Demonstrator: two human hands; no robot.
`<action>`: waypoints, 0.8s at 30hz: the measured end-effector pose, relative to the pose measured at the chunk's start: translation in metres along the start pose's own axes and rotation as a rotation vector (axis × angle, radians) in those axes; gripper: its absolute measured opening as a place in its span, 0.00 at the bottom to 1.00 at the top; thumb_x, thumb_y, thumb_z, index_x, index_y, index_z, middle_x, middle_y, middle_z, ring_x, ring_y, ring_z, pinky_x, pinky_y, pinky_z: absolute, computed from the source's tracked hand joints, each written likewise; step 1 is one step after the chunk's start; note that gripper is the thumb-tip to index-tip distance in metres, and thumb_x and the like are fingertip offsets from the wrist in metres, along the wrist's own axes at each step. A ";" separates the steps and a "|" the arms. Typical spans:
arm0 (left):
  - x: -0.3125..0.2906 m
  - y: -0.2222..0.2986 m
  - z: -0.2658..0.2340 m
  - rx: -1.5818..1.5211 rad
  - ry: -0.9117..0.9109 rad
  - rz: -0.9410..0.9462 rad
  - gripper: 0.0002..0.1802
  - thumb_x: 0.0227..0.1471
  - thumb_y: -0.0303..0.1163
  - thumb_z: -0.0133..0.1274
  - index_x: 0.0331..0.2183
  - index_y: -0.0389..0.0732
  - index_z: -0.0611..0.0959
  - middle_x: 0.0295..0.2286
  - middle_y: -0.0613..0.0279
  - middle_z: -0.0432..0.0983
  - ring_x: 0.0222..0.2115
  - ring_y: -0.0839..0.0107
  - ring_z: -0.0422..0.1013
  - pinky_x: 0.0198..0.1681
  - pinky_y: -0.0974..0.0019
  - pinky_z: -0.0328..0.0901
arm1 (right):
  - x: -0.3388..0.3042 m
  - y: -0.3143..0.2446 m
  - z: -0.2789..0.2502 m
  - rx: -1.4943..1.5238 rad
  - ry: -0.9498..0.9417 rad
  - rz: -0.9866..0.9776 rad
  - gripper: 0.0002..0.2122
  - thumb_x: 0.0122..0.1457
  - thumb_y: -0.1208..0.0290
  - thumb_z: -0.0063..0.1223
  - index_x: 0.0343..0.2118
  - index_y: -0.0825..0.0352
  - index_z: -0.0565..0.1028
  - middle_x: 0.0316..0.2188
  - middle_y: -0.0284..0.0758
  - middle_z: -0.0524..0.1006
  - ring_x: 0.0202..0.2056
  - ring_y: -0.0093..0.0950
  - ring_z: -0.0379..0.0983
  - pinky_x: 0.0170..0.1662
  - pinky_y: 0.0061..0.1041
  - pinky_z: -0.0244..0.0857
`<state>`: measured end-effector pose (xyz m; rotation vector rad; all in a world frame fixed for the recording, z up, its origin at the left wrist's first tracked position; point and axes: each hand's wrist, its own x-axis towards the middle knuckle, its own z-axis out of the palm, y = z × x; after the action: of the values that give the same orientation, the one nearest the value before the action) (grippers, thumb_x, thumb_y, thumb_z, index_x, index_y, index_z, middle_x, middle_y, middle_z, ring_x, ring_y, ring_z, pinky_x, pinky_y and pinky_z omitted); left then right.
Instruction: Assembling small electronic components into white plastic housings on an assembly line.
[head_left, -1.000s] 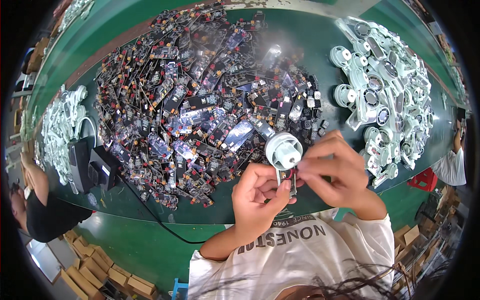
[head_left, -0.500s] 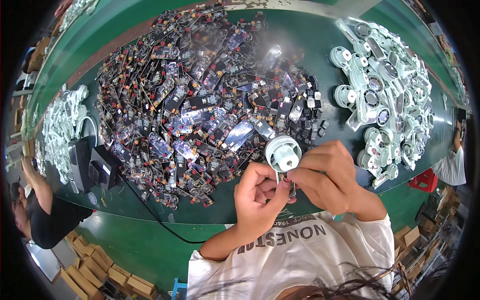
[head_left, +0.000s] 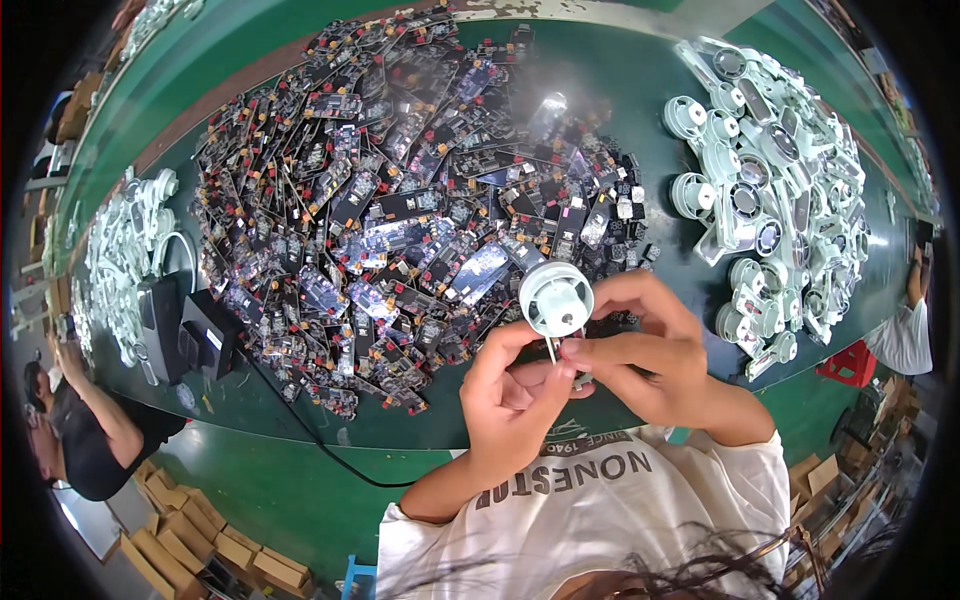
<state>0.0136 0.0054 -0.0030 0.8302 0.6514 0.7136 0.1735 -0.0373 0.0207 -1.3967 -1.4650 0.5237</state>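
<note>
A pale mint handheld fan housing (head_left: pixel 553 296) is held close in front of my chest, its round head with a dark motor shaft tipped up and away from me. My left hand (head_left: pixel 508 408) is closed around its narrow handle, thumb on top. My right hand (head_left: pixel 655 352) pinches at the neck just below the round head, thumb and index finger pressed together. Whether a small part sits in that pinch cannot be made out. Most of the handle is hidden by my fingers.
A large heap of small circuit boards (head_left: pixel 390 230) covers the middle of the green table (head_left: pixel 640 90). More fan housings (head_left: pixel 770 190) are piled at right, and pale parts (head_left: pixel 125 250) at left beside black boxes (head_left: pixel 160 325). A cable (head_left: pixel 320 438) trails off the near edge. Another person (head_left: pixel 95 430) sits at left.
The fan housing has tilted and shifted slightly left in my hands, showing more of its rim. My right hand's fingers have risen and spread a little, while its pinch stays at the neck.
</note>
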 end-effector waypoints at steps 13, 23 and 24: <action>-0.004 0.013 -0.002 0.783 -0.346 0.428 0.30 0.45 0.16 0.56 0.53 0.35 0.72 0.34 0.53 0.78 0.31 0.67 0.77 0.31 0.70 0.73 | 0.177 0.066 -0.085 -0.058 -0.131 0.286 0.08 0.53 0.71 0.58 0.35 0.68 0.80 0.28 0.34 0.80 0.29 0.23 0.75 0.34 0.24 0.68; -0.023 0.033 -0.055 1.217 0.047 0.866 0.18 0.38 0.14 0.55 0.36 0.35 0.83 0.21 0.61 0.75 0.17 0.68 0.70 0.20 0.70 0.64 | 0.232 0.143 -0.107 -0.844 0.232 -0.350 0.08 0.55 0.73 0.53 0.36 0.66 0.80 0.34 0.42 0.79 0.37 0.43 0.74 0.41 0.36 0.68; -0.030 0.039 -0.060 1.249 0.091 0.827 0.14 0.43 0.14 0.53 0.35 0.35 0.81 0.20 0.60 0.78 0.17 0.66 0.72 0.20 0.69 0.65 | 0.203 0.099 -0.105 -0.808 0.115 -0.328 0.08 0.55 0.73 0.53 0.37 0.66 0.80 0.35 0.40 0.79 0.37 0.41 0.74 0.42 0.37 0.67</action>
<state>-0.0608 0.0256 0.0052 2.3110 0.8230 1.0715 0.3457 0.1393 0.0524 -1.6884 -1.8541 -0.4066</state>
